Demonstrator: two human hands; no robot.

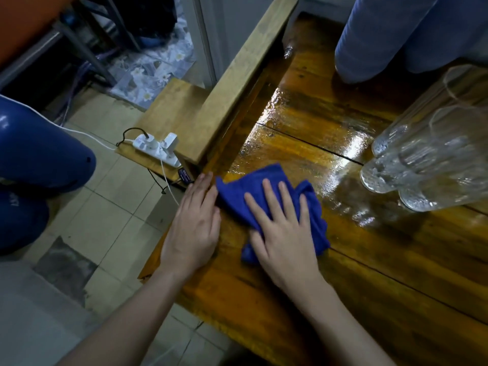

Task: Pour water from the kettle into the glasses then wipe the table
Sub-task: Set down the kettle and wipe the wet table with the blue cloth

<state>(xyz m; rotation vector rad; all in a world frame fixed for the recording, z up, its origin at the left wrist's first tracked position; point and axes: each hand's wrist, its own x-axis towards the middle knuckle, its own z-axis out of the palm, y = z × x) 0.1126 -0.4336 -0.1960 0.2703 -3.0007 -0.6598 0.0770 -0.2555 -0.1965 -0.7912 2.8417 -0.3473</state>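
A crumpled blue cloth (245, 191) lies on the wet, glossy wooden table (369, 273) near its left edge. My right hand (280, 233) presses flat on the cloth, fingers spread. Flat on the table edge beside it rests my left hand (194, 225), its fingertips touching the cloth's left corner. Three clear glasses (427, 159) stand close together at the right, and I cannot tell how much water they hold. A blue object (390, 35) stands at the far end of the table; whether it is the kettle I cannot tell.
A raised wooden rail (245, 83) runs along the table's left side. Below it a small shelf holds a white power strip (155, 149) with cables. A dark blue rounded object (39, 154) sits on the tiled floor at the left.
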